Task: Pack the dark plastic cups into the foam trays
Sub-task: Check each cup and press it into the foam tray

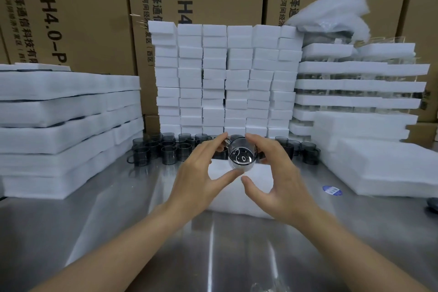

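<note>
both forearms reach in from the bottom corners and meet over the middle of the steel table [213, 256]. the left hand [201, 173] pinches a dark cup [241, 154], thumb under its lower edge and forefinger up by the handle side. the right hand [279, 180] is spread wide, its fingers curving round the cup's right and far side, thumb hanging clear below; whether those fingers press the cup is hard to tell. the cup is tipped, one round end facing the camera, in the air just above a white foam tray [227, 204]. the hands hide most of that tray, so its pockets cannot be made out. more dark cups [166, 149] stand behind, partly hidden by the hands, at the foot of stacked foam blocks [225, 78].
</note>
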